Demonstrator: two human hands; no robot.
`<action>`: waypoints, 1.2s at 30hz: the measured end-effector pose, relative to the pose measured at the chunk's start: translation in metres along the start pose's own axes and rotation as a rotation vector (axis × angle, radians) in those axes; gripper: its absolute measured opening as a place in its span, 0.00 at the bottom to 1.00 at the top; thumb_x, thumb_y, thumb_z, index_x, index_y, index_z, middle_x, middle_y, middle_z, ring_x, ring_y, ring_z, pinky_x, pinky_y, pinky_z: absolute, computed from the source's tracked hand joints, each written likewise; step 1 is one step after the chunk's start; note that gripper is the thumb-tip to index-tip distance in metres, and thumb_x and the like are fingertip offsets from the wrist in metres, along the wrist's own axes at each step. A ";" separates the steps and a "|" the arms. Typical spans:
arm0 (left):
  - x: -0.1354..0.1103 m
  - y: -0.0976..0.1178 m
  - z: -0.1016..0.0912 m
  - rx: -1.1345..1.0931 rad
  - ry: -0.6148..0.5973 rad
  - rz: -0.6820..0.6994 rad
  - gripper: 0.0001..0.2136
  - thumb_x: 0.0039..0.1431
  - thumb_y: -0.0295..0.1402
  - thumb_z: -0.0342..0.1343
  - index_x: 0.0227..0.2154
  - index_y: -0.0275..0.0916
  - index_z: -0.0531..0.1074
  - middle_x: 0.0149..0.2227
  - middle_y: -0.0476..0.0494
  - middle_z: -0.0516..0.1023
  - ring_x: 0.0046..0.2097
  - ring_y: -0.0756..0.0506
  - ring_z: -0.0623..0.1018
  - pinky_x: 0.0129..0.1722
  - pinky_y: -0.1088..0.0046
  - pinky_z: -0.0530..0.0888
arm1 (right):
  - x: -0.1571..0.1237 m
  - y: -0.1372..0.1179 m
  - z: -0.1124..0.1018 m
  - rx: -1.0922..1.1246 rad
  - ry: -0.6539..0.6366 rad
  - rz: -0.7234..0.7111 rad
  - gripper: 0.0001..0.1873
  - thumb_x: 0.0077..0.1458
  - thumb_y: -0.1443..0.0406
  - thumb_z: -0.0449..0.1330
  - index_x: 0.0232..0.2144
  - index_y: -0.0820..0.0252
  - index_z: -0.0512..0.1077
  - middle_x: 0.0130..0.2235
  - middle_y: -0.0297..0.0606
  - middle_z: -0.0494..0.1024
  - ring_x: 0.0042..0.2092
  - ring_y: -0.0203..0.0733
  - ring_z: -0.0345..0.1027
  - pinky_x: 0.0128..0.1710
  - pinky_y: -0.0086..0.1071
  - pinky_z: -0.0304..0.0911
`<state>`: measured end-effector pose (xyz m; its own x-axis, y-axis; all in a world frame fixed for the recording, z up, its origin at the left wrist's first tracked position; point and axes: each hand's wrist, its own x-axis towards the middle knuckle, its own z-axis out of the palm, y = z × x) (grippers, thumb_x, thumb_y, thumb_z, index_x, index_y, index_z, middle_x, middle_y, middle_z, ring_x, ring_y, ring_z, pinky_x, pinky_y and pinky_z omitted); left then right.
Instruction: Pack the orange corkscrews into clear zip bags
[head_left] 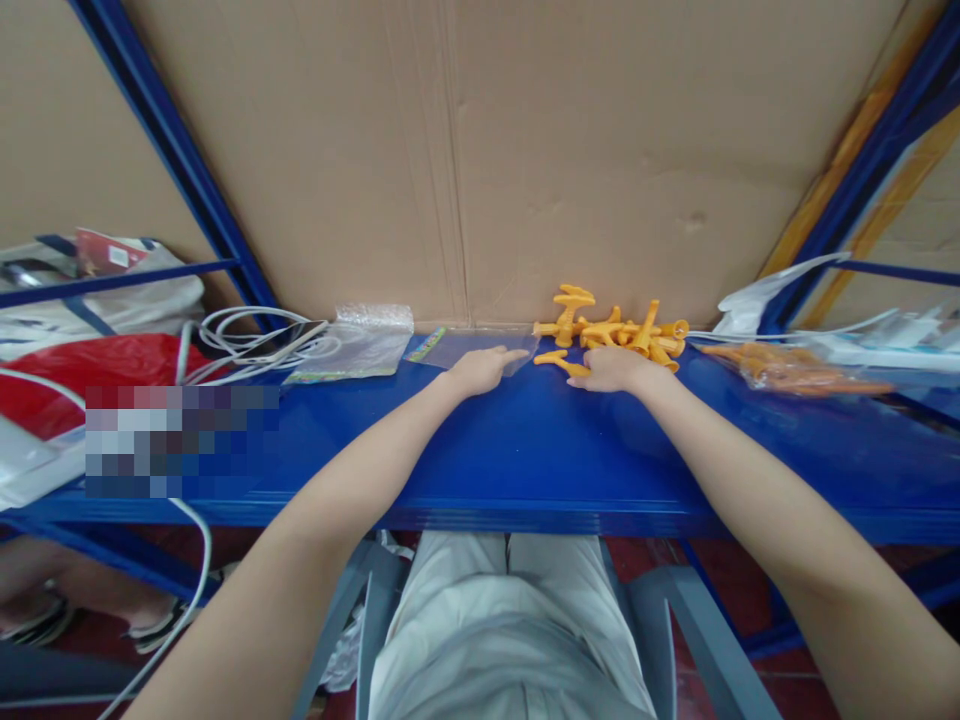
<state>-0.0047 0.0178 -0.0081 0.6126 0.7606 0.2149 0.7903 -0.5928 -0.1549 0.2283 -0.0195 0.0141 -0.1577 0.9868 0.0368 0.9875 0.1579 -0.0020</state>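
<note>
My left hand lies on a clear plastic bag with a printed, colourful header strip, its index finger stretched out to the right. My right hand is closed on the handle of a yellow-orange plastic toy hammer, whose head points left toward my left hand. Just behind the right hand, a pile of similar yellow toy hammers rests against the cardboard. Part of the held handle is hidden by my fingers.
More clear bags and coiled white cables lie to the left. Bagged orange pieces sit at the right. A cardboard wall and blue posts bound the blue table. Another person's legs show low at left.
</note>
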 end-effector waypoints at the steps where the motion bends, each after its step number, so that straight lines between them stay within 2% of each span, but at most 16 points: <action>1: 0.000 0.004 0.000 0.015 -0.041 0.009 0.27 0.63 0.23 0.42 0.64 0.49 0.61 0.54 0.41 0.74 0.51 0.43 0.78 0.49 0.69 0.73 | 0.000 0.000 0.000 0.015 -0.014 0.012 0.19 0.53 0.53 0.62 0.34 0.65 0.79 0.41 0.56 0.78 0.46 0.61 0.73 0.45 0.48 0.66; 5: 0.002 0.007 -0.001 0.030 -0.145 0.018 0.27 0.62 0.22 0.43 0.62 0.50 0.63 0.54 0.41 0.74 0.52 0.42 0.78 0.48 0.69 0.73 | 0.000 0.001 -0.002 0.103 -0.032 0.038 0.15 0.51 0.56 0.64 0.29 0.65 0.78 0.35 0.55 0.77 0.44 0.62 0.74 0.43 0.48 0.66; 7: 0.003 0.005 -0.001 0.019 -0.148 0.026 0.26 0.61 0.22 0.44 0.60 0.47 0.64 0.53 0.40 0.75 0.52 0.42 0.77 0.47 0.69 0.72 | -0.001 0.000 -0.006 0.132 -0.048 0.070 0.15 0.53 0.56 0.62 0.25 0.64 0.76 0.29 0.52 0.76 0.38 0.58 0.75 0.39 0.45 0.67; 9: 0.003 0.003 0.000 0.000 -0.126 0.030 0.22 0.61 0.22 0.44 0.56 0.43 0.67 0.51 0.40 0.77 0.50 0.42 0.78 0.45 0.69 0.72 | -0.003 0.001 -0.010 0.161 -0.011 0.086 0.15 0.53 0.57 0.61 0.23 0.63 0.74 0.24 0.46 0.74 0.32 0.52 0.74 0.34 0.41 0.67; 14: 0.004 -0.001 0.005 -0.072 -0.064 0.020 0.12 0.62 0.24 0.44 0.43 0.39 0.70 0.43 0.41 0.79 0.44 0.43 0.78 0.40 0.70 0.72 | 0.001 0.009 -0.014 0.374 0.297 0.074 0.08 0.51 0.62 0.61 0.27 0.61 0.73 0.23 0.39 0.74 0.29 0.45 0.72 0.32 0.36 0.66; 18: 0.005 -0.002 0.009 -0.084 -0.004 0.045 0.11 0.62 0.25 0.44 0.41 0.39 0.69 0.43 0.40 0.77 0.43 0.43 0.77 0.41 0.70 0.72 | 0.011 0.014 -0.008 0.539 0.584 0.063 0.11 0.53 0.60 0.59 0.34 0.62 0.74 0.31 0.42 0.78 0.36 0.47 0.73 0.39 0.40 0.68; 20: 0.005 -0.003 0.010 -0.089 0.017 0.065 0.11 0.61 0.24 0.44 0.40 0.39 0.70 0.44 0.41 0.77 0.43 0.44 0.77 0.41 0.70 0.72 | 0.015 0.012 -0.003 0.577 0.660 0.026 0.13 0.53 0.60 0.59 0.39 0.62 0.74 0.36 0.43 0.79 0.39 0.48 0.73 0.42 0.42 0.67; 23: 0.004 -0.002 0.009 -0.095 0.032 0.077 0.11 0.60 0.24 0.44 0.39 0.39 0.70 0.43 0.42 0.77 0.42 0.44 0.77 0.40 0.70 0.72 | 0.015 0.006 0.002 0.570 0.612 -0.065 0.14 0.52 0.62 0.60 0.41 0.62 0.73 0.39 0.42 0.79 0.41 0.47 0.73 0.44 0.42 0.67; 28: 0.002 0.001 0.007 -0.086 0.071 0.039 0.12 0.63 0.26 0.43 0.40 0.39 0.71 0.44 0.41 0.76 0.44 0.43 0.77 0.42 0.68 0.72 | 0.016 0.006 0.007 0.476 0.443 -0.142 0.10 0.50 0.64 0.61 0.37 0.62 0.75 0.38 0.43 0.79 0.40 0.47 0.72 0.44 0.39 0.66; 36: 0.000 0.006 0.004 -0.030 0.113 0.137 0.13 0.65 0.26 0.42 0.44 0.39 0.71 0.46 0.41 0.74 0.45 0.45 0.77 0.44 0.70 0.73 | 0.022 0.009 0.015 0.647 0.406 -0.243 0.13 0.49 0.63 0.61 0.38 0.62 0.75 0.34 0.37 0.77 0.36 0.42 0.69 0.40 0.37 0.65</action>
<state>0.0004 0.0152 -0.0133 0.7084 0.6385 0.3007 0.6977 -0.6978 -0.1619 0.2341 0.0037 0.0002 -0.2298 0.8514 0.4714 0.7057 0.4793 -0.5218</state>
